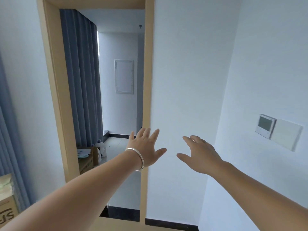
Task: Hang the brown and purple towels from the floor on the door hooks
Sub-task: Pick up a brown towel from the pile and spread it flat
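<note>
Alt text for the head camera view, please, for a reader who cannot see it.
Two bare arms reach forward with empty, open hands, the left hand wearing a silver bracelet, the right hand before a white wall. Beyond a tan door frame hang grey-blue curtains. No towels or hooks show.

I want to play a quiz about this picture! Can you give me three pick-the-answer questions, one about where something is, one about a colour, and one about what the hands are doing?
1. Where is the bracelet?
A. left wrist
B. right wrist
C. on the floor

2. What colour is the curtain?
A. red
B. blue-grey
C. yellow

3. How are the hands?
A. both gripping towels
B. both in fists
C. both open, holding nothing

Answers:
1 A, it circles the wrist below the left hand.
2 B, its folds past the door frame look blue-grey.
3 C, the left hand and the right hand show spread fingers, and no towel is in view.
</note>
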A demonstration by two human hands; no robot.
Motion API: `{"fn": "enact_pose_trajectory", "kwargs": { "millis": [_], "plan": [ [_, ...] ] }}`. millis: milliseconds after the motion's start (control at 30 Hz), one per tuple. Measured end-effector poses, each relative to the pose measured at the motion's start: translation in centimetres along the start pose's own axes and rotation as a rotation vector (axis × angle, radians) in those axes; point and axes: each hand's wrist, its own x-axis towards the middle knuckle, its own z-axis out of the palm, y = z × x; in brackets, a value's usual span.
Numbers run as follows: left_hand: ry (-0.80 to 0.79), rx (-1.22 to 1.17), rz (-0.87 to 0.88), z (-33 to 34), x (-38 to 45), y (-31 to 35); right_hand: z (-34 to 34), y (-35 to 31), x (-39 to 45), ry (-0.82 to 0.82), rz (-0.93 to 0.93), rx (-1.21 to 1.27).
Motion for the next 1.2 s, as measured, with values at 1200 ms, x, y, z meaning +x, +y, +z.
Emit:
{"fn": "enact_pose_trajectory", "kwargs": {
  "millis": [1200],
  "plan": [
    [-0.324, 0.115, -1.522, 17.5, -21.0, -49.5, 33.1, -59.4, 28.7, -0.483, -1.341, 0.196]
  ]
}}
